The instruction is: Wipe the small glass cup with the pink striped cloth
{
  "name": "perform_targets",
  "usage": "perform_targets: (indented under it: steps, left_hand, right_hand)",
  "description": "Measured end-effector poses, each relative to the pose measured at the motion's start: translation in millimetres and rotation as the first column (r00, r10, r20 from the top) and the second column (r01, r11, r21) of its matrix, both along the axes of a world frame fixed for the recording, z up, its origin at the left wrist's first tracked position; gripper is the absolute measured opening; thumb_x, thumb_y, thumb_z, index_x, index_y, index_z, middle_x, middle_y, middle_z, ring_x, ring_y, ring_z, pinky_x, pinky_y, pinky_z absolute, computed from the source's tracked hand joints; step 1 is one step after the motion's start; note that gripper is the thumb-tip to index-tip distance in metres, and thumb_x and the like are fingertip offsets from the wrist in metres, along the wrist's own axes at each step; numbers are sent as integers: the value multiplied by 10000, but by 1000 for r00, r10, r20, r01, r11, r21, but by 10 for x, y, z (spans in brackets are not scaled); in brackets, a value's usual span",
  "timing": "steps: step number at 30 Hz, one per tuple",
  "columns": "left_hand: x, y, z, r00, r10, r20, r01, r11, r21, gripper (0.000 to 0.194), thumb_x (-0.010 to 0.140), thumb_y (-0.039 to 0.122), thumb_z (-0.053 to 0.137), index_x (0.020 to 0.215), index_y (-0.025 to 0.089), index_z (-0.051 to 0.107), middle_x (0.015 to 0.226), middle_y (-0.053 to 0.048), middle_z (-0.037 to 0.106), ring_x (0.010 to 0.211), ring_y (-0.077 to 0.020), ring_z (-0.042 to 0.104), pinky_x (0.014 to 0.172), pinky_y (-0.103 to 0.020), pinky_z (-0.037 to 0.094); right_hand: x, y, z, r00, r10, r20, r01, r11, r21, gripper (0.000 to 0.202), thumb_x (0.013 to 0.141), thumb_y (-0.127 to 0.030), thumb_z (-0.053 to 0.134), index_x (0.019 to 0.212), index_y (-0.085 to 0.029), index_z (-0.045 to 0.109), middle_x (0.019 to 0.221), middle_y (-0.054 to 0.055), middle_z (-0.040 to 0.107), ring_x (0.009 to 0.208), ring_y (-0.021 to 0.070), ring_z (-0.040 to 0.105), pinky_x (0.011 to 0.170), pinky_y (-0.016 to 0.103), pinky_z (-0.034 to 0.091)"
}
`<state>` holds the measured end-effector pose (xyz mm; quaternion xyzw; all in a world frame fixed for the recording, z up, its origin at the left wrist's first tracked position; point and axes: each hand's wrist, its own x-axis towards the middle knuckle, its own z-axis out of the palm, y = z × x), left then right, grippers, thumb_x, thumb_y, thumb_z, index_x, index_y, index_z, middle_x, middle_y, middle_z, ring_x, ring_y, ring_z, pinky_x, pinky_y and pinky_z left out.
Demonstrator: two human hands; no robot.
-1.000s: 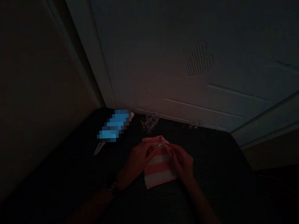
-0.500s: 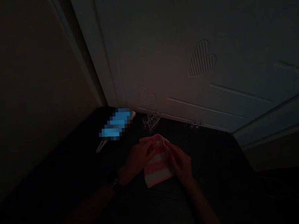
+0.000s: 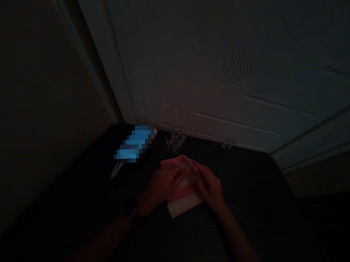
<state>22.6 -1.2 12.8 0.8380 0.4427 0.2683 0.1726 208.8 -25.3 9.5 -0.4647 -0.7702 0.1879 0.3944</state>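
Note:
A striped pink and white cloth [image 3: 182, 200] hangs or lies between my two hands over the dark table. My left hand [image 3: 164, 181], with a watch on its wrist, has its fingers closed on a small clear glass [image 3: 189, 170] at the cloth's upper part. From the other side my right hand [image 3: 210, 185] grips the cloth's right part, its fingers curled beside the glass. The dim light and the fingers hide most of the glass.
Several small clear glasses [image 3: 175, 140] stand together near the back edge of the dark table [image 3: 156, 240]. More glassware [image 3: 228, 145] is further right by the white panel [image 3: 187, 84]. A blurred, glowing blue screen [image 3: 135, 144] with a strap is at the back left.
The fingers of both hands have shifted around the glass, which now shows less above the cloth. The whole view has moved slightly.

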Motion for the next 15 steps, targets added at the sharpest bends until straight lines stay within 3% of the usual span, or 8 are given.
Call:
perform_targets:
  steps: [8,15]
  left_hand:
    - [-2,1,10,995,96,39,-97,995,24,185,867,286,424,912,197,580,974,-34,638,893,-168,580,767,-284,453]
    - [9,-20,46,989,148,21,-146,987,-67,270,885,356,368,930,198,582,901,-22,663,747,-144,619,638,-227,447]
  right_hand:
    - [23,-25,8,999,-22,-49,20,999,-42,414,862,-225,424,1272,-280,418,1257,14,514,1133,176,494,972,347,405]
    - [25,-31,-14,999,-23,-37,22,1000,-14,428,849,-205,430,1270,-278,423,1253,18,517,1134,181,493,964,353,411]
